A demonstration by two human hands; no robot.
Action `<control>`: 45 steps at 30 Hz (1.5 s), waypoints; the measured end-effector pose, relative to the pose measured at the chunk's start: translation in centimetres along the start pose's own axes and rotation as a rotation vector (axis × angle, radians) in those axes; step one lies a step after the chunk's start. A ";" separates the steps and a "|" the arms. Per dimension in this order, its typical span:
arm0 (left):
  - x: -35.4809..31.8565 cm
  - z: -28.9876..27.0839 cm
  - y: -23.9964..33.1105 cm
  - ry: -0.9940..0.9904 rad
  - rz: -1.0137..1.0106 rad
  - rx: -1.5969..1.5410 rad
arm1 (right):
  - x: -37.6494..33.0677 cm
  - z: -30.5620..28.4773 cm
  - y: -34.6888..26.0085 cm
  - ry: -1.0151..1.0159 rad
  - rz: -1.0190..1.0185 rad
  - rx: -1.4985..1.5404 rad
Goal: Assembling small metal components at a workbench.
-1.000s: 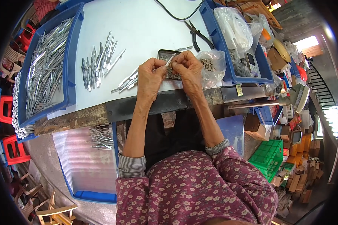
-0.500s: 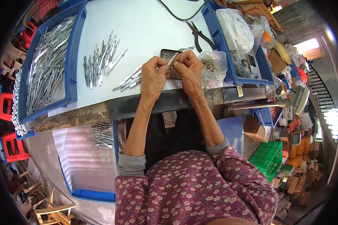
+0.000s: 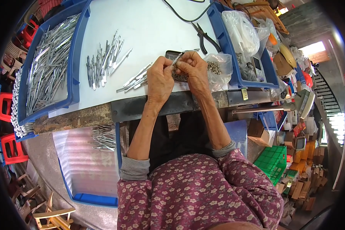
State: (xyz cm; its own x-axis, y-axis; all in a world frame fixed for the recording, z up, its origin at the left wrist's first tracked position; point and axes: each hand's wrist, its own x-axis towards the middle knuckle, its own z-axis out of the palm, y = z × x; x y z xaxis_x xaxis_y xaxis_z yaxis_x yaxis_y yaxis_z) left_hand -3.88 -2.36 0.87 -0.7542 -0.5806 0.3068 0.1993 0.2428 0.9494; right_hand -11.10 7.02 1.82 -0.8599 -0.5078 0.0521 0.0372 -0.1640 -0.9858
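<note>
Over the table's near edge, my left hand and my right hand meet, fingertips pinched on one thin metal strip. Its lower end is hidden by my fingers, and any smaller part on it is too small to make out. Under the hands sits a dark shallow tray of small metal pieces, partly covered by them. To the right of my right hand lies a clear plastic bag with small brassy pieces. Several metal strips lie beside my left hand, and another bunch is farther left.
Black-handled pliers and a dark cable lie toward the far side. A blue bin full of metal strips stands at left. Another blue bin at right holds plastic bags. Below the table is a blue-edged tray.
Both hands stay together on the metal strip, with a slight shift of the fingers. The whole view has moved a little; nothing has been put down or picked up.
</note>
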 end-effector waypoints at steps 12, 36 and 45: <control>-0.1 0.1 0.4 0.004 0.107 0.100 | 0.0 0.2 0.6 0.007 -0.067 0.204; 0.3 -0.9 0.2 -0.095 -0.469 -0.680 | 0.0 1.4 -0.1 0.042 -0.159 0.034; 0.4 -1.0 0.0 -0.093 -0.474 -0.641 | 0.0 1.1 -0.3 0.011 -0.122 0.024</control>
State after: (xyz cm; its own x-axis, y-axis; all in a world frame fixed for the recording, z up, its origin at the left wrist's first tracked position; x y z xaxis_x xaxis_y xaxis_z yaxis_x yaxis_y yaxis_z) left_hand -3.60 -3.35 1.03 -0.8921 -0.4360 -0.1190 0.1439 -0.5236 0.8397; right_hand -10.56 6.18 2.32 -0.8643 -0.4737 0.1693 -0.0557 -0.2443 -0.9681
